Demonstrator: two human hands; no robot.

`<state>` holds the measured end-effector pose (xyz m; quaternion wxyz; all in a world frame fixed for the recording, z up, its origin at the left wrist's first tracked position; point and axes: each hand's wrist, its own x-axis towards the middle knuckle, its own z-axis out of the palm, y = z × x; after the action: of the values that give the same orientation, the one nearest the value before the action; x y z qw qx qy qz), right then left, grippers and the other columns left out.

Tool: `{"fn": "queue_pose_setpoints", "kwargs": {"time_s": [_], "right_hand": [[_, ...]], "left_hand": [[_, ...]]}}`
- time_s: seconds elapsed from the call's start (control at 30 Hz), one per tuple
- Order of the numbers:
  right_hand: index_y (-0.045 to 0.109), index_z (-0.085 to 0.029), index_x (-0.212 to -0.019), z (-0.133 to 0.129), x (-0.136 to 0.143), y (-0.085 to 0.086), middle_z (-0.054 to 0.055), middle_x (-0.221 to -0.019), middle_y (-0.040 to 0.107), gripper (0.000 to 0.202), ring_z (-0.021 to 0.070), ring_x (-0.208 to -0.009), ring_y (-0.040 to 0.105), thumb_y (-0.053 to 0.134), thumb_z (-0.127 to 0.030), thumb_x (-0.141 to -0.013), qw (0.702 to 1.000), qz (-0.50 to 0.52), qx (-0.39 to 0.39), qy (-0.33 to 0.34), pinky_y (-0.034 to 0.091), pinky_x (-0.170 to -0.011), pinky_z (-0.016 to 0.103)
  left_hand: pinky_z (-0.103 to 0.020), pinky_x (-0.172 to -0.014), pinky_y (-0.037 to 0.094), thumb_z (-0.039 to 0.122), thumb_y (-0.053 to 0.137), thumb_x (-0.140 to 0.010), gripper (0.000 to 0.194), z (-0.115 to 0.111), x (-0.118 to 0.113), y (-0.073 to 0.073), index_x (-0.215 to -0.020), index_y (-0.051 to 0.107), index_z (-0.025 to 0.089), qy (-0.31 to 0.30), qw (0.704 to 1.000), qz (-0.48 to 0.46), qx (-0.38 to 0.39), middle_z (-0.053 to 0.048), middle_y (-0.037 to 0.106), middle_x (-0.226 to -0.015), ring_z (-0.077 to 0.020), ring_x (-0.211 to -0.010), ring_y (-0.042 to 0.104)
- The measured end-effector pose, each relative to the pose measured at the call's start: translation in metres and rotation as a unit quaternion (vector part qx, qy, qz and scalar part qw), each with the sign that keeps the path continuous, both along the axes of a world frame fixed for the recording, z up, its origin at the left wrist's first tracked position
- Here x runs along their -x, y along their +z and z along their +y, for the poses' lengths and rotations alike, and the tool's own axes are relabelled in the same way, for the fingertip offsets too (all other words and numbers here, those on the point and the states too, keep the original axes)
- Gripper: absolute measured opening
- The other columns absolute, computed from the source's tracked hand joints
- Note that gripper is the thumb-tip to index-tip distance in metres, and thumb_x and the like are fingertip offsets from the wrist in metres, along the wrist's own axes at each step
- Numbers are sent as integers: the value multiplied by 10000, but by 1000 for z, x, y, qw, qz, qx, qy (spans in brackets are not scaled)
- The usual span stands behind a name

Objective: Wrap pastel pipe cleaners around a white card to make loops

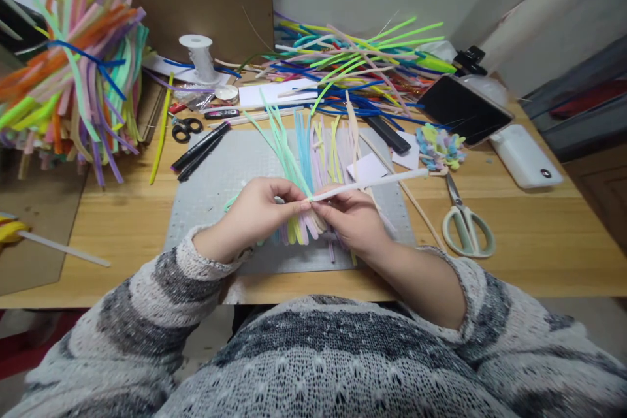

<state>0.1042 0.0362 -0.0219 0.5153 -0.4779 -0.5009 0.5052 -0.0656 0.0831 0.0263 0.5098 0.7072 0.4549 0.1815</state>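
Note:
Between my two hands, over the mat, I hold a white pipe cleaner [375, 184] that sticks out to the right. My left hand [267, 209] pinches its near end with thumb and forefinger. My right hand [355, 215] is closed on it just beside, the fingertips almost meeting. What the left fingertips cover cannot be made out. Under and behind the hands lie pastel pipe cleaners, among them mint green ones [281, 144], blue ones [304, 144] and pale lilac ones [321, 150]. A grey cutting mat [200, 209] lies beneath them.
White-handled scissors [467, 228] lie to the right, near a pastel fluffy cluster [439, 147], a phone [465, 108] and a white power bank [526, 157]. Black pens [200, 150] and small black scissors [186, 129] lie left. A large pipe-cleaner bundle [73, 72] stands far left; a spool [198, 55] stands behind.

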Motion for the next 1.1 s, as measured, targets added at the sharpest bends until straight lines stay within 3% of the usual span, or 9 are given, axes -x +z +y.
{"fn": "queue_pose_setpoints", "kwargs": {"time_s": [0.23, 0.4, 0.8, 1.0, 1.1], "right_hand": [[680, -221, -765, -1, 2, 6, -8, -763, 664, 55, 117, -729, 602, 696, -264, -735, 999, 36, -17, 19, 492, -718, 292], [686, -217, -769, -1, 2, -3, -11, -745, 668, 101, 116, -706, 604, 725, -293, -715, 996, 69, 40, 25, 492, -689, 289], [682, -213, -799, -4, 3, 3, 14, -793, 682, 154, 147, -772, 618, 716, -343, -722, 998, 30, 34, 34, 502, -738, 323], [669, -200, -740, -5, 4, 3, 6, -738, 651, 101, 140, -717, 584, 700, -296, -726, 999, -48, -6, -18, 471, -700, 324], [663, -200, -729, -5, 5, 3, -3, -719, 641, 106, 133, -695, 567, 683, -304, -742, 999, -30, -13, -34, 464, -684, 317]], "left_hand": [[-226, -591, 411, 348, 649, -749, 226, 1, 2, 1, -711, 687, 129, -12, 1000, 7, -7, -17, 657, -660, -111, -613, 547], [-228, -571, 399, 344, 647, -747, 217, 1, 2, 1, -700, 685, 135, -22, 999, 20, -19, -11, 653, -645, -111, -591, 541], [-230, -538, 368, 311, 651, -743, 179, 0, 3, 5, -692, 698, 146, -31, 998, 41, -20, 0, 635, -600, -106, -552, 516], [-236, -561, 380, 312, 641, -765, 185, -1, 2, 4, -690, 682, 148, -38, 996, 60, -47, 1, 640, -620, -116, -584, 541], [-251, -627, 431, 344, 669, -746, 202, -1, 0, 1, -788, 675, 147, -8, 997, 26, -66, -21, 678, -753, -142, -696, 594]]}}
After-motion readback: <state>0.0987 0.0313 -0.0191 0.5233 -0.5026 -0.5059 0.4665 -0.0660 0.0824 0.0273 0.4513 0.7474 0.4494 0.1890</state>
